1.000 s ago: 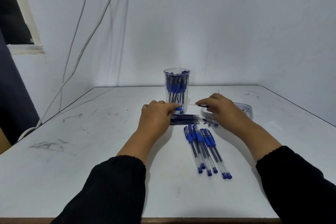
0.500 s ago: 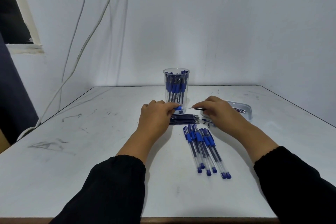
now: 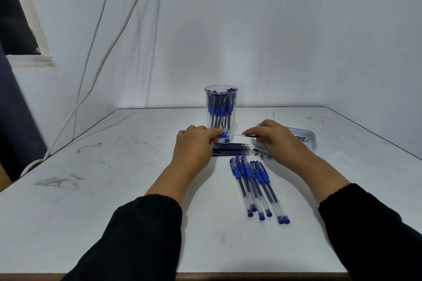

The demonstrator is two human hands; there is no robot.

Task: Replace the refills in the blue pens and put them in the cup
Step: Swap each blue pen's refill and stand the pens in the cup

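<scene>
Right hand (image 3: 271, 138) shifted left — refill (image 3: 247, 136) now near left hand (image 3: 196, 143).

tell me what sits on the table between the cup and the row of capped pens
In the head view, a flat bundle of loose refills lies between the cup and the capped pens; above it, both hands hold a pen and refill.

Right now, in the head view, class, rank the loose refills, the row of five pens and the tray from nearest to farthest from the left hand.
1. Loose refills: just right of the left hand.
2. Row of pens: right, nearer the camera.
3. Tray: far right, past the right hand.
</scene>
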